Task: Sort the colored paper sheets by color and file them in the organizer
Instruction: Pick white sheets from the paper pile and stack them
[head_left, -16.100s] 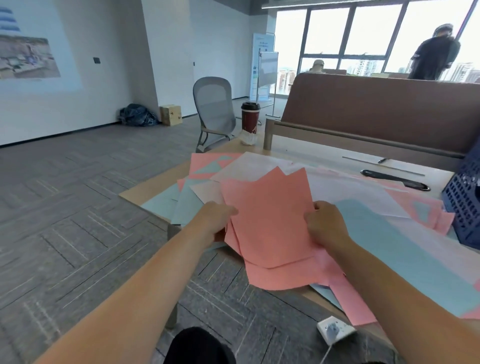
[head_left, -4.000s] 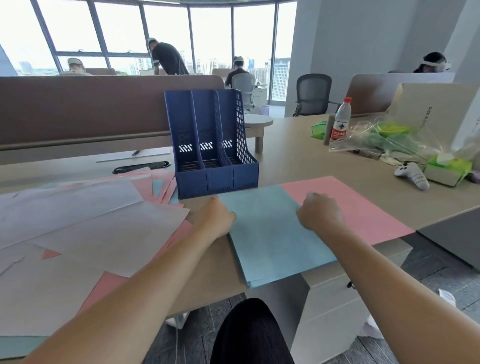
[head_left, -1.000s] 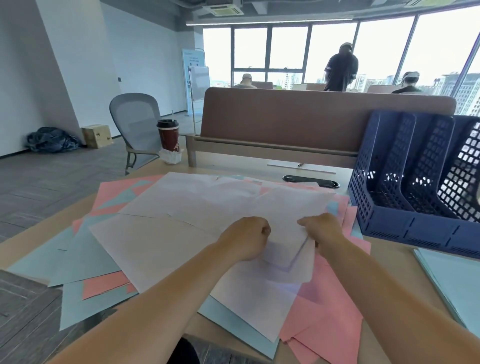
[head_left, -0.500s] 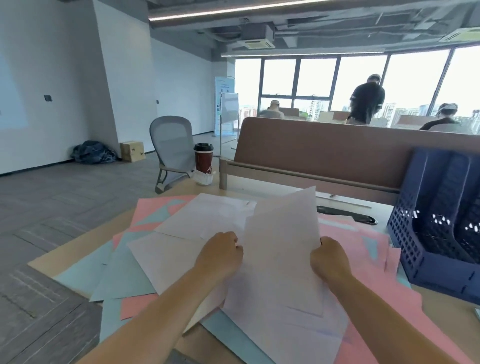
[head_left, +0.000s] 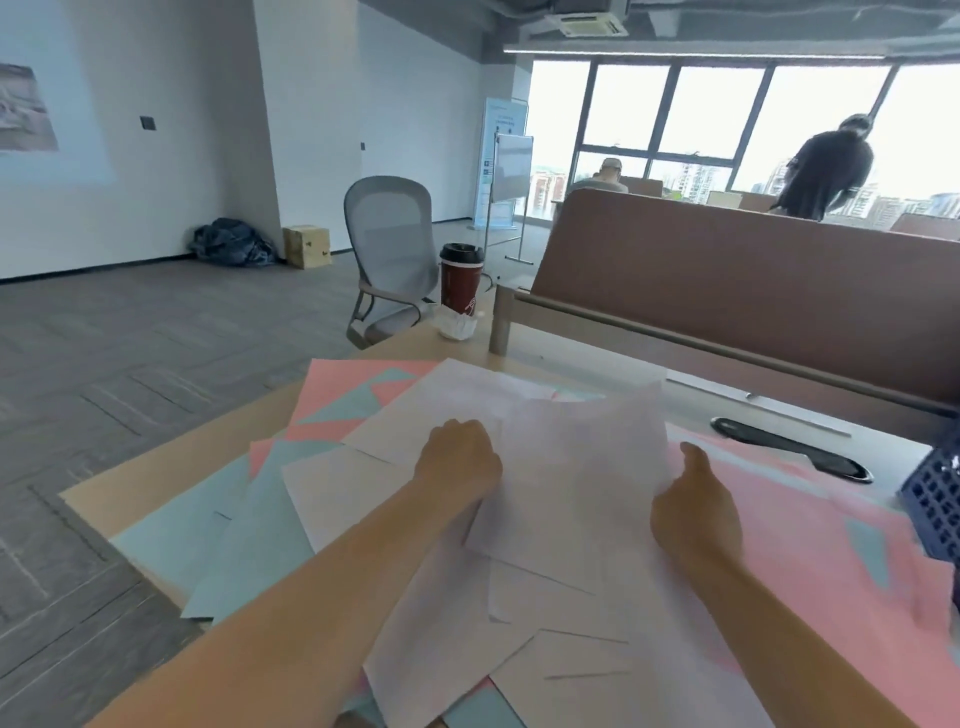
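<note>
A loose heap of paper covers the desk. White sheets (head_left: 561, 613) lie on top, pink sheets (head_left: 810, 525) spread to the right and far left, light blue sheets (head_left: 208, 551) stick out at the left. A few white sheets (head_left: 582, 467) are lifted off the heap, tilted up toward me. My left hand (head_left: 457, 462) grips their left edge and my right hand (head_left: 696, 514) grips their right edge. Only a blurred corner of the blue mesh organizer (head_left: 935, 499) shows at the right edge.
A red coffee cup (head_left: 461, 280) with a crumpled tissue stands at the desk's far left corner. A brown divider panel (head_left: 753, 291) runs along the back. A black cable slot (head_left: 795, 457) lies behind the papers. A grey chair (head_left: 389, 254) stands beyond the desk.
Both hands have kept hold of the lifted white sheets, which now lean lower and further right. The view has swung left, so the organizer has slid almost out of sight.
</note>
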